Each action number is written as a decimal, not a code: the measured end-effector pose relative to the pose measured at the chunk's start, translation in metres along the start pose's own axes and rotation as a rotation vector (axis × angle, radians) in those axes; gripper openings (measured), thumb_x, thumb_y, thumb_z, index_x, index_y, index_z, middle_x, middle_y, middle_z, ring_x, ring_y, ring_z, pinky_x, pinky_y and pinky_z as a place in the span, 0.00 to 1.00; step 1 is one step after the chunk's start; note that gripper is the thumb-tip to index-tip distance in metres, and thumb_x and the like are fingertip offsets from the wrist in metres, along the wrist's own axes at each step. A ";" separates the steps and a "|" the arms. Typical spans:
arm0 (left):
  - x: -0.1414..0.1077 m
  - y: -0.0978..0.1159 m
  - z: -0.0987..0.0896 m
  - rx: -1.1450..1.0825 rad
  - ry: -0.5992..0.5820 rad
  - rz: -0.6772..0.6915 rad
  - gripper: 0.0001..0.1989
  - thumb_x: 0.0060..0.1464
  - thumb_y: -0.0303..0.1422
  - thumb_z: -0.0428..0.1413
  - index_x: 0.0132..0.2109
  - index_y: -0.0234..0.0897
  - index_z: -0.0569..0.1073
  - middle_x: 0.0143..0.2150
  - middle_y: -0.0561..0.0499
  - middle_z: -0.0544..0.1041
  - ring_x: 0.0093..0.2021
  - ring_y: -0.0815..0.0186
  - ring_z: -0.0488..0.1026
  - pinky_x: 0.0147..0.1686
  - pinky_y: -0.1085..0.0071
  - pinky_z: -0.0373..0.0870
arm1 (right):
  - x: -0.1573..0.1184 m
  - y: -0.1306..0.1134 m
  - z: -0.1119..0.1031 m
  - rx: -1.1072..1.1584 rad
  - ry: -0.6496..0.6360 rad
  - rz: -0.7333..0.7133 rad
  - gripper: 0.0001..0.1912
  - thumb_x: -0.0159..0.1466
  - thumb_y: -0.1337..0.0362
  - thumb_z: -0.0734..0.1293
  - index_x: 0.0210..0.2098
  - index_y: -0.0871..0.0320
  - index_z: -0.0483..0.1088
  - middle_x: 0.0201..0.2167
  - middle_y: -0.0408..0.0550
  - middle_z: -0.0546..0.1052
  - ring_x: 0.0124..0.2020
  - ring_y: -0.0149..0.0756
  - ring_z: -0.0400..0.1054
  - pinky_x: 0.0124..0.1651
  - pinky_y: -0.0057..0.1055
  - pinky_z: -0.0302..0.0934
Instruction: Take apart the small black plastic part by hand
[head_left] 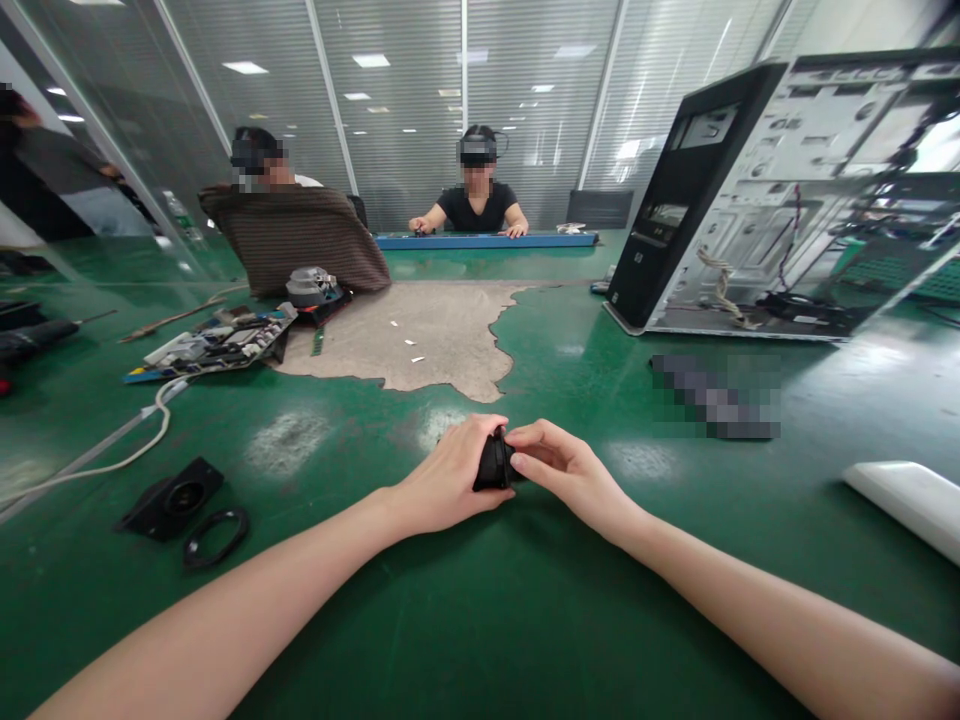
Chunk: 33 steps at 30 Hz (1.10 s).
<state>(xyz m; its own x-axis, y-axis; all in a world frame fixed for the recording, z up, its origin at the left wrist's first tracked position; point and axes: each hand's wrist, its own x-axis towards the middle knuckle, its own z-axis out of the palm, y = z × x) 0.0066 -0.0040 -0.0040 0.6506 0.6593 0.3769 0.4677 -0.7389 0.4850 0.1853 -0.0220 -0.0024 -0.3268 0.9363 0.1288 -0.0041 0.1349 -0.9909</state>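
Observation:
A small black housing is between my hands, just above the green table; its exact kind is hard to make out. My left hand wraps around it from the left, thumb below and fingers over the top. From the other side, the thumb and fingertips of my right hand pinch its right end. Off to the left on the table lies a black square-plated part with a round lens-like opening. Beside that part rests a loose black ring.
An open computer case stands at right, near a blurred dark object and a white object. Circuit boards and a white cable lie left. Behind the bare tabletop patch, a person sits at a blue bar.

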 end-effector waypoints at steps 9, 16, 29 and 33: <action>0.000 0.002 -0.002 0.036 -0.036 -0.043 0.34 0.45 0.34 0.59 0.56 0.39 0.49 0.51 0.44 0.62 0.48 0.56 0.63 0.47 0.59 0.62 | -0.001 -0.003 0.001 -0.073 -0.050 0.035 0.11 0.57 0.63 0.64 0.40 0.55 0.62 0.39 0.46 0.70 0.41 0.35 0.67 0.44 0.35 0.62; 0.000 0.000 -0.001 0.021 -0.017 -0.022 0.35 0.45 0.34 0.59 0.56 0.41 0.49 0.53 0.44 0.61 0.51 0.56 0.63 0.48 0.58 0.62 | -0.002 -0.004 0.000 -0.019 -0.047 0.024 0.09 0.56 0.63 0.65 0.36 0.56 0.63 0.34 0.43 0.70 0.38 0.33 0.67 0.42 0.32 0.62; 0.000 0.001 -0.002 0.001 -0.016 -0.003 0.35 0.45 0.34 0.59 0.56 0.41 0.49 0.52 0.45 0.62 0.50 0.56 0.62 0.48 0.58 0.61 | -0.001 -0.004 0.001 -0.081 -0.058 0.042 0.10 0.58 0.61 0.63 0.39 0.55 0.61 0.36 0.44 0.69 0.40 0.34 0.66 0.43 0.34 0.62; -0.001 0.002 -0.003 0.002 -0.019 -0.004 0.34 0.46 0.34 0.59 0.56 0.42 0.49 0.52 0.44 0.62 0.51 0.55 0.63 0.48 0.57 0.62 | -0.002 -0.006 0.001 -0.025 -0.076 0.015 0.11 0.56 0.62 0.65 0.36 0.54 0.60 0.35 0.42 0.68 0.40 0.33 0.66 0.42 0.33 0.62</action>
<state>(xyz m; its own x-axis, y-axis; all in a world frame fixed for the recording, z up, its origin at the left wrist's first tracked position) 0.0053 -0.0052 -0.0015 0.6601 0.6595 0.3596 0.4719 -0.7365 0.4846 0.1847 -0.0253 0.0028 -0.3978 0.9110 0.1092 0.0251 0.1297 -0.9912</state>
